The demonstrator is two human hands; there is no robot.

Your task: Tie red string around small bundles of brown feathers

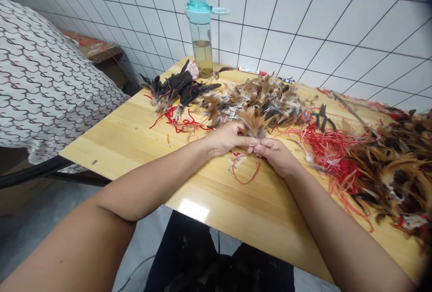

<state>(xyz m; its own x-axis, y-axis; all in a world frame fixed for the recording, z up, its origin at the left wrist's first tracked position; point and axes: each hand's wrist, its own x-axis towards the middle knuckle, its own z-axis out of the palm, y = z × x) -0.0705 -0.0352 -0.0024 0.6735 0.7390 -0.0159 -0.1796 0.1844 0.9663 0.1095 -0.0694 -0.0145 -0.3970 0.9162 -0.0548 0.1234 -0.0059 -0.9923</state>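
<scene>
My left hand and my right hand meet at the middle of a light wooden table. Their fingertips pinch the base of a tuft of brown feathers. Just beyond lies a loose heap of brown and grey feathers, with black feathers to its left. Tangled red string runs among them, and a loop of red string lies below my hands. A larger mass of brown feathers covers the right end.
Dark-handled pliers lie among red strings at the right. A water bottle with a teal lid and a marker stand at the far edge by a white tiled wall. A patterned white cloth hangs at the left.
</scene>
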